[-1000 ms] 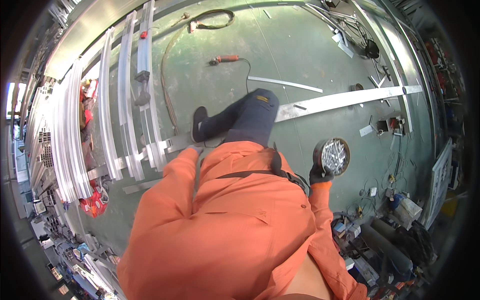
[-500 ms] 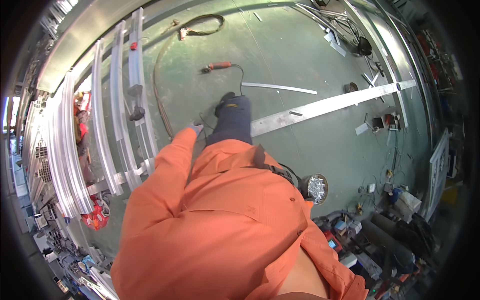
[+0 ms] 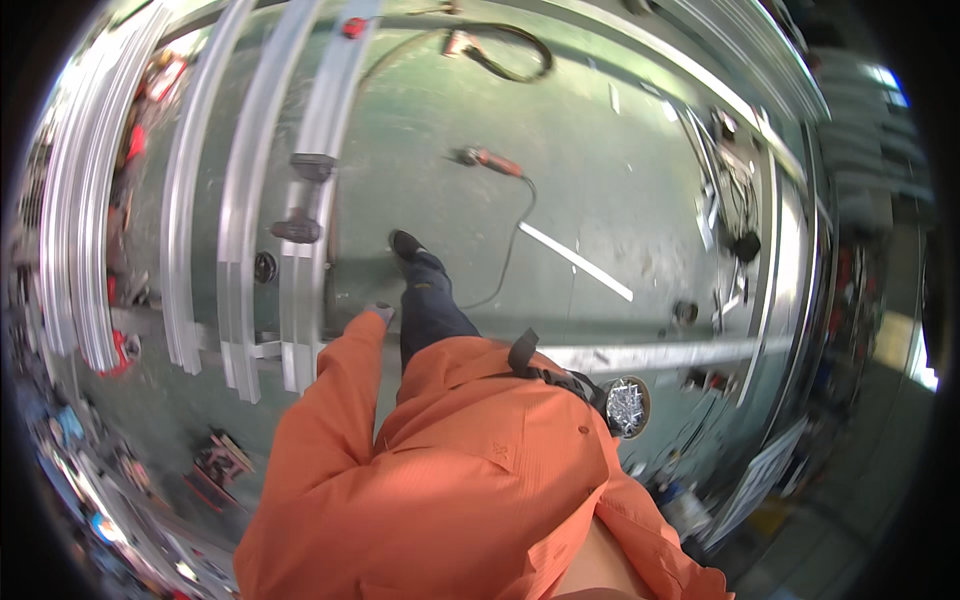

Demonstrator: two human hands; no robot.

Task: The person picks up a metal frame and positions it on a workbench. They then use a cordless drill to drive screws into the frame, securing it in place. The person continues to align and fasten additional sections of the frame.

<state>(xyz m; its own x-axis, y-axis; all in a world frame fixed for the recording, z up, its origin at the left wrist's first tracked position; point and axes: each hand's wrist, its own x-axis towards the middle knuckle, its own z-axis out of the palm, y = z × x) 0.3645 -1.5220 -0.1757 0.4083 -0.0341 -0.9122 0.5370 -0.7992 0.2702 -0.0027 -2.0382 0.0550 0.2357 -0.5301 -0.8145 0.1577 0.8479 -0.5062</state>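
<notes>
My left hand (image 3: pixel 381 311), in a greyish glove, hangs low beside my dark trouser leg (image 3: pixel 428 300). Only a small part of it shows past the orange sleeve (image 3: pixel 350 350), and its fingers are too small and blurred to read. My right hand is out of view. Left of my hand, a dark cordless drill (image 3: pixel 298 228) lies across a long silver metal profile (image 3: pixel 318 130). A round container of screws or similar small metal fasteners (image 3: pixel 627 408) sits at my waist belt (image 3: pixel 560 380).
More long profiles (image 3: pixel 235 200) lie at the left. Ahead on the green floor are an angle grinder (image 3: pixel 497 163) with its cord, a coiled hose (image 3: pixel 535 70) and a thin white strip (image 3: pixel 575 262). A wide metal bar (image 3: pixel 670 355) stretches right, toward scraps and offcuts (image 3: pixel 715 215).
My view has turned, and the profiles and drill now appear closer. One leg has stepped forward and left. My left hand still hangs at my side.
</notes>
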